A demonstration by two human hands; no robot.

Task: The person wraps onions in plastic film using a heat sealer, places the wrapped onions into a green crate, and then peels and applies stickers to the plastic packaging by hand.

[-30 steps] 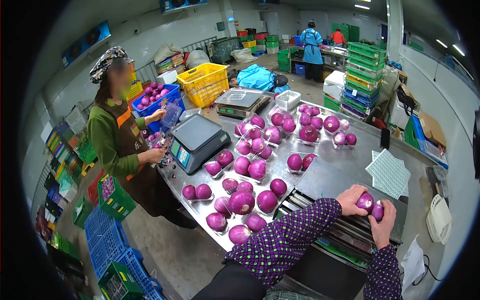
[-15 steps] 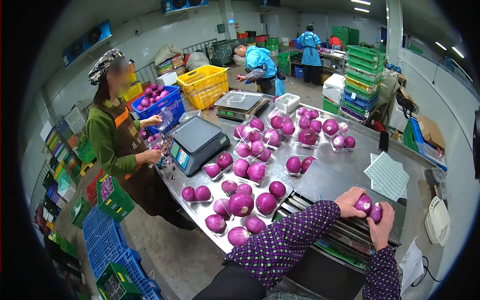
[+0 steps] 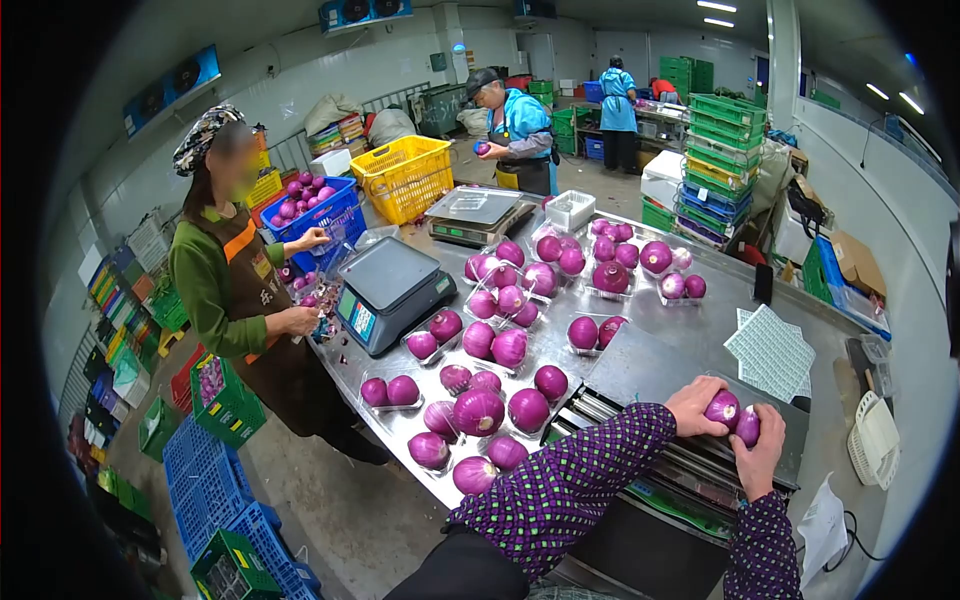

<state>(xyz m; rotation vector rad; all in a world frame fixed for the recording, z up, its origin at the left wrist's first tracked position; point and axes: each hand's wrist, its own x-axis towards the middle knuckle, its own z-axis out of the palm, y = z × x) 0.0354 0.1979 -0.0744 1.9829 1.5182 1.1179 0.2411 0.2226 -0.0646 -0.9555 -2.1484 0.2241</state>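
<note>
Between both hands (image 3: pixel 729 425), two onions (image 3: pixel 723 409).

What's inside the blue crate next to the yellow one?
Purple onions are heaped inside the blue crate, beside the yellow crate. Only the top ones show clearly; what lies beneath is covered, so I can't tell how deep they go.

The brown apron (image 3: pixel 255 300) bears a character — apparently 东 — on its front.
</note>
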